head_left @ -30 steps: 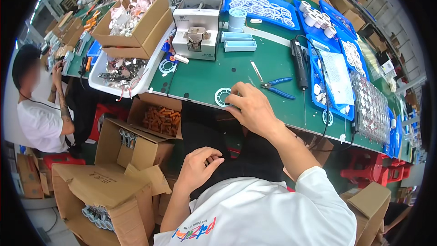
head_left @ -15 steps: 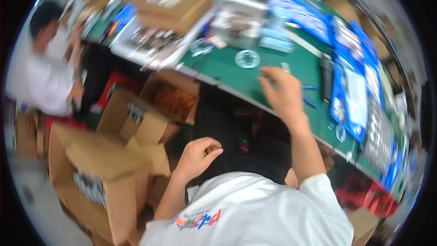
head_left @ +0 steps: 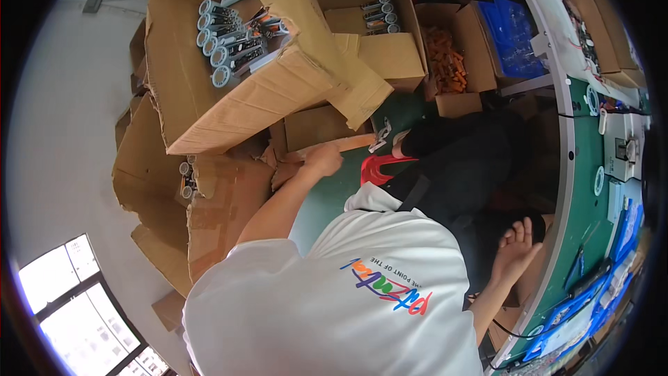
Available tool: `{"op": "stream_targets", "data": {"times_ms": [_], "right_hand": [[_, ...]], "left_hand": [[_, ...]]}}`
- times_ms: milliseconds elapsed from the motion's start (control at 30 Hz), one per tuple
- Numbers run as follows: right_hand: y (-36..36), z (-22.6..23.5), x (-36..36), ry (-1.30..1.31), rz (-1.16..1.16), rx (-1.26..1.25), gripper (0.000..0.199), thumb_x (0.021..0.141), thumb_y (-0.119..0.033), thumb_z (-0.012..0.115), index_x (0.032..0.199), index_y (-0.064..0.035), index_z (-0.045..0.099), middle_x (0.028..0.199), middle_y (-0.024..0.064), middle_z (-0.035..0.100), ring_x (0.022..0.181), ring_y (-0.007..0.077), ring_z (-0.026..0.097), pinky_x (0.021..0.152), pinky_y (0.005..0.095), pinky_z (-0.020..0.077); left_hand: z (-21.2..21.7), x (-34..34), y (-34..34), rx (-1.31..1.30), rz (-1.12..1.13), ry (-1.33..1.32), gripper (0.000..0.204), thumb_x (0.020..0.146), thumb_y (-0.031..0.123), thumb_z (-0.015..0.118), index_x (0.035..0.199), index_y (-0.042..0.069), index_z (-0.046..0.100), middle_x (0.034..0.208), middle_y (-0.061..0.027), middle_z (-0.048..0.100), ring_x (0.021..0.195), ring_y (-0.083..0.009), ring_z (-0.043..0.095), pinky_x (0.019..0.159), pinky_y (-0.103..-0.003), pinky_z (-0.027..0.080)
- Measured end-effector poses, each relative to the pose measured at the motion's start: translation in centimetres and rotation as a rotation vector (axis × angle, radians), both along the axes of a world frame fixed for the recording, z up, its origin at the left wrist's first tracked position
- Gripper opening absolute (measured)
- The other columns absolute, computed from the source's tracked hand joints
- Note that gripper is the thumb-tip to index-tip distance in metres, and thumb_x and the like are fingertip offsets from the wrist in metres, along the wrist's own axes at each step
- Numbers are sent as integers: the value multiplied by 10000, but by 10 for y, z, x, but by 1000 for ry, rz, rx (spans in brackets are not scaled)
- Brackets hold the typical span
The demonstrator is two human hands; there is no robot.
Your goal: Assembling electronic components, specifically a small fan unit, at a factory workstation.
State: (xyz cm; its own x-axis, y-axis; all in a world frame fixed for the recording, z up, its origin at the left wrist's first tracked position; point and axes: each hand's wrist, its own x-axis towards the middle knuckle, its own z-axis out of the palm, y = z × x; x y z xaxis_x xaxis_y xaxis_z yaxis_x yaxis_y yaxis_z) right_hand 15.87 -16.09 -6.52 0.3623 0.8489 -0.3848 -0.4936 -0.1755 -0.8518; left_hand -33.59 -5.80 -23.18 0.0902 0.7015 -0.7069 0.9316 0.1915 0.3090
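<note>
Large carton, left: ringed parts. Smaller carton, beside it: similar parts. Carton, farther right: orange pieces. Low carton, just below the large one: left hand at its edge, fingers curled; grip cannot be told. Right hand: fingers loosely spread, near green bench. Blue trays, bench's right. Pale wall, window, left.
</note>
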Motion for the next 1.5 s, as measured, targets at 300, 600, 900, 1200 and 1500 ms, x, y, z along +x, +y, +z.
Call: {"op": "stream_targets", "data": {"times_ms": [300, 600, 900, 1200, 1500], "right_hand": [[3, 24, 25, 127, -234, 220, 783, 1006, -583, 615, 1465, 33, 464, 1209, 148, 631, 878, 201, 619, 690, 267, 492], [7, 29, 24, 165, -245, 205, 726, 998, -520, 633, 1428, 47, 488, 1069, 129, 615, 840, 199, 602, 687, 280, 488], [8, 35, 16, 137, -292, 170, 677, 1001, -496, 629, 1386, 50, 517, 978, 112, 610, 797, 191, 594, 682, 283, 483], [12, 33, 14, 130, -280, 219, 673, 1003, -501, 628, 1382, 44, 520, 930, 106, 613, 784, 187, 601, 678, 278, 482], [8, 24, 22, 182, -226, 222, 670, 1003, -514, 629, 1381, 30, 528, 918, 97, 630, 767, 180, 613, 675, 265, 486]], "left_hand": [[-181, -98, 35, 188, 244, 97, 367, 889, 298, 623, 1069, 14, 770, 1102, -203, 758, 986, -412, 711, 876, -500, 567], [-349, -179, 121, -256, 143, -137, 697, 917, 401, 614, 1510, 58, 487, 1565, -196, 460, 1412, -388, 473, 1155, -480, 413], [-319, -120, 87, -3, 122, 274, 738, 930, 416, 599, 1557, 114, 354, 1642, -127, 341, 1483, -339, 347, 1205, -464, 317], [-119, -61, 32, 209, 181, 103, 209, 888, 217, 652, 872, 55, 783, 1048, -158, 752, 887, -404, 693, 765, -486, 543], [28, -53, 0, 574, 127, -70, 188, 856, 150, 619, 897, 24, 752, 944, -182, 710, 866, -435, 658, 788, -501, 536]]}}
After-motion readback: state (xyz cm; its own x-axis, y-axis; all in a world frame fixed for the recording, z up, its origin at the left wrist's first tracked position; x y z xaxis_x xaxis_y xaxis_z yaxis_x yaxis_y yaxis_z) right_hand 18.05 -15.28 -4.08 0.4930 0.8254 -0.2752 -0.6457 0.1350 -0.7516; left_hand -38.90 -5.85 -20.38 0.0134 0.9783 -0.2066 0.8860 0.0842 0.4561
